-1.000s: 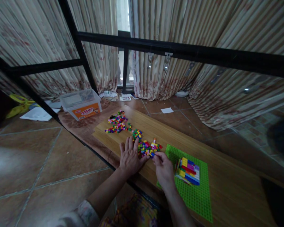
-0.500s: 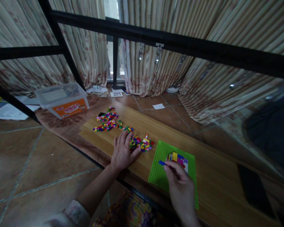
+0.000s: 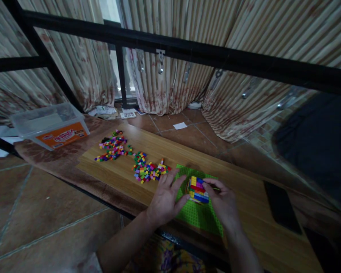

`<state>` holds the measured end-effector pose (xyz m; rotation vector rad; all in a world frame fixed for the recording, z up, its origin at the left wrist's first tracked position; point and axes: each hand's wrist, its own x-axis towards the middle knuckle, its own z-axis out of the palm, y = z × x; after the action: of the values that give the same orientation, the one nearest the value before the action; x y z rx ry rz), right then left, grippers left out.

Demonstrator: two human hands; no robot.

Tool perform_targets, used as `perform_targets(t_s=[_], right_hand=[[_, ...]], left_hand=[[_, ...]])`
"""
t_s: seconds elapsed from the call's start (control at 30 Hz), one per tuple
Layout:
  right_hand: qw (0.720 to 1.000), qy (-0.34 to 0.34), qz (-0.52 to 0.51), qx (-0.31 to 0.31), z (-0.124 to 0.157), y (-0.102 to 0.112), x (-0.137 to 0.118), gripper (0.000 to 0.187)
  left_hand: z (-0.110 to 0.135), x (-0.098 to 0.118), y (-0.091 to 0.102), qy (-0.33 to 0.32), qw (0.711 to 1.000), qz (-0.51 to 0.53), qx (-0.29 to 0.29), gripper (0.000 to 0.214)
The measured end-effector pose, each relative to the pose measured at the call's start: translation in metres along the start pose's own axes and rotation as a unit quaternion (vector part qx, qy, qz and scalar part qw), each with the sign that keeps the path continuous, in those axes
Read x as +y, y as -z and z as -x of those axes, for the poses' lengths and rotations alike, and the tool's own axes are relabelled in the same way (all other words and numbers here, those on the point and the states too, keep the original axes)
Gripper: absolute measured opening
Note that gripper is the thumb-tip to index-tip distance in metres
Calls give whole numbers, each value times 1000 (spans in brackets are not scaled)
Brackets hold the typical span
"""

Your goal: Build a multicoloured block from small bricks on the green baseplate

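A small block build [image 3: 197, 189] of yellow, blue, red and pink toy bricks sits on the green studded baseplate [image 3: 199, 218]. At its left side my left hand [image 3: 165, 199] is open, fingers spread over the plate's edge and thumb tip close to the build. My right hand [image 3: 223, 201] is pinched at the build's upper right side, thumb and index finger on a blue brick that they mostly hide. Loose colourful bricks [image 3: 146, 170] lie in a heap left of the plate, and a second heap [image 3: 113, 146] is farther left.
All this rests on a long wooden board [image 3: 116, 180]. A black phone-like slab [image 3: 282, 206] lies at the board's right. A clear plastic tub [image 3: 52, 123] with an orange label stands at the left. A black metal rail [image 3: 170, 43] crosses in front of the curtains [image 3: 165, 87].
My left hand has moved right, from the brick heap to the build. My right hand has brought the blue brick from the build's left to its upper right. The view has turned right.
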<state>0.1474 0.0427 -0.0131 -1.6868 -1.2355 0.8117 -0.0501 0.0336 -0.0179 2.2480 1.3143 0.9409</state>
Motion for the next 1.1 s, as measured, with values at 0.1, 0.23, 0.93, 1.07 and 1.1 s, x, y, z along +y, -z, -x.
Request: perform_targets(t_s=[0.1, 0.23, 0.93, 1.07, 1.1], right_hand=[[1000, 5, -4, -11, -2, 0, 1, 31], [999, 11, -5, -30, -7, 0, -2, 28], [997, -4, -80, -20, -9, 2, 1, 29], [993, -11, -105, 60, 1, 6, 6, 30], [992, -5, -98, 80, 4, 6, 7, 30]], left_hand=[[-7, 6, -6, -4, 1000, 11, -19, 48], [-14, 12, -10, -23, 999, 4, -43, 49], [-19, 16, -15, -50, 995, -62, -56, 44], [-19, 17, -15, -48, 995, -70, -55, 45], [-19, 17, -15, -48, 995, -73, -57, 45]])
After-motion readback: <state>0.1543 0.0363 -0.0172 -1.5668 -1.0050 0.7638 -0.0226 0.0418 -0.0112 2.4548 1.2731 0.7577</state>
